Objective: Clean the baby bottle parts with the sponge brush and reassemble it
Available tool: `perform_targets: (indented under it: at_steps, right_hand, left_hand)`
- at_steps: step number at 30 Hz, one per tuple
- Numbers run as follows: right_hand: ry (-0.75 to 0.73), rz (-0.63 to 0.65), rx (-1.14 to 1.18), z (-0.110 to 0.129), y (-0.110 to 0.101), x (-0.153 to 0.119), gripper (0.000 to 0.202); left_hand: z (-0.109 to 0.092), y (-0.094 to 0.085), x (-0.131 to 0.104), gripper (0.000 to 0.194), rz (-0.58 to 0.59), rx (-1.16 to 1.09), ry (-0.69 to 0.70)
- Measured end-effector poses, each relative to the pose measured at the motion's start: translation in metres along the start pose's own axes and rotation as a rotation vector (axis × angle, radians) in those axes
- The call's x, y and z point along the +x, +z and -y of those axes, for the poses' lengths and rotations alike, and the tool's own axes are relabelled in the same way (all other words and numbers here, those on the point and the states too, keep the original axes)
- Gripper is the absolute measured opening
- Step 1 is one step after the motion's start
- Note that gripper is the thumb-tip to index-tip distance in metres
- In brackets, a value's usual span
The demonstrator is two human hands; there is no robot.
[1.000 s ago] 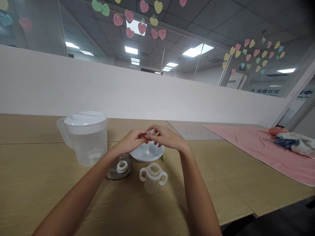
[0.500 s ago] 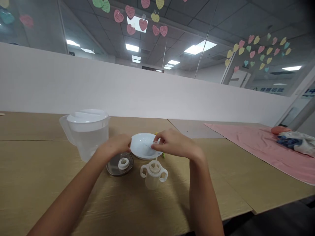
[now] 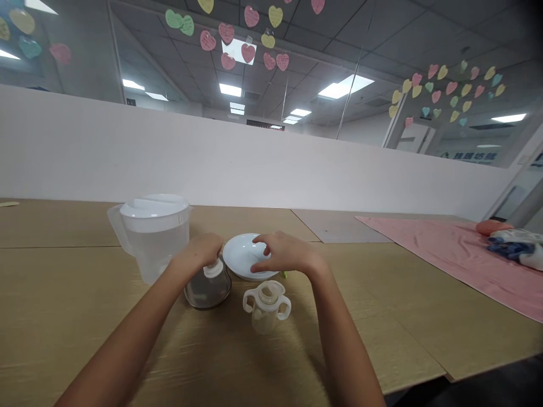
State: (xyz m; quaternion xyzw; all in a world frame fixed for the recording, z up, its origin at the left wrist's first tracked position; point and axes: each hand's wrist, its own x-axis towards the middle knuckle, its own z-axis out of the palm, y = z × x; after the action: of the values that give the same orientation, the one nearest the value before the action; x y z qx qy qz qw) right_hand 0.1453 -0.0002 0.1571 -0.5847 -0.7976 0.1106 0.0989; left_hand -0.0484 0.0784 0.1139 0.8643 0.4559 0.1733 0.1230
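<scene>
My left hand (image 3: 204, 249) is closed on a white baby bottle top (image 3: 214, 268), a ring with a nipple, and holds it over the dark metal tray (image 3: 207, 305). My fingertips hide the nipple. With its fingers apart and nothing between them, my right hand (image 3: 284, 252) hovers over the right side of a white bowl (image 3: 240, 254). In front of the bowl stands a translucent baby bottle (image 3: 265, 316), upright and uncapped, with a handle on each side. Something pale shows inside it.
A lidded clear pitcher (image 3: 155, 243) stands behind my left forearm. A pink cloth (image 3: 441, 249) covers the table's right side, with a bundle of fabric (image 3: 517, 243) on it. A white wall (image 3: 254, 164) runs along the back.
My left hand has moved from the bowl's rim to the bottle top and lifted it off the tray. My right hand has opened; the thin stem above the bottle's mouth no longer shows.
</scene>
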Motion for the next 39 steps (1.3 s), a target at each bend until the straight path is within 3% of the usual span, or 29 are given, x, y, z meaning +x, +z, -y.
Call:
perform_targets:
  at_steps: [3, 7, 13, 17, 22, 24, 29, 32, 36, 39]
  right_hand:
    - [-0.090, -0.113, 0.099, 0.003, 0.008, 0.011, 0.076]
    - [-0.208, -0.428, 0.182, 0.008, 0.018, 0.027, 0.080]
    - [-0.328, -0.627, 0.248, 0.007, 0.010, 0.029, 0.061]
    - [-0.411, -0.645, 0.377, 0.009, 0.002, 0.019, 0.049]
    - [-0.439, -0.591, 0.471, 0.011, -0.004, 0.008, 0.049]
    - [-0.432, -0.603, 0.431, 0.010, -0.004, 0.009, 0.043]
    - [-0.415, -0.662, 0.194, 0.002, 0.003, 0.021, 0.024]
    - [-0.351, -0.688, 0.044, 0.001, 0.007, 0.025, 0.018]
    - [-0.275, -0.680, -0.036, 0.002, 0.008, 0.024, 0.016]
    - [-0.220, -0.601, -0.061, -0.001, 0.004, 0.022, 0.009]
  left_hand:
    - [-0.021, -0.018, -0.010, 0.021, -0.138, 0.136, 0.065]
    - [-0.053, -0.022, -0.020, 0.027, -0.332, 0.193, 0.207]
    - [-0.063, -0.025, -0.026, 0.029, -0.448, 0.015, 0.306]
    - [-0.063, -0.031, -0.033, 0.027, -0.498, -0.261, 0.299]
    - [-0.065, -0.034, -0.037, 0.029, -0.464, -0.538, 0.342]
    - [-0.065, -0.033, -0.036, 0.030, -0.489, -0.430, 0.348]
    - [-0.062, -0.018, -0.032, 0.031, -0.593, 0.189, 0.396]
    - [-0.061, -0.011, -0.031, 0.034, -0.606, 0.380, 0.451]
    - [-0.063, -0.011, -0.029, 0.035, -0.596, 0.346, 0.435]
    - [-0.067, -0.007, -0.023, 0.031, -0.546, 0.045, 0.369]
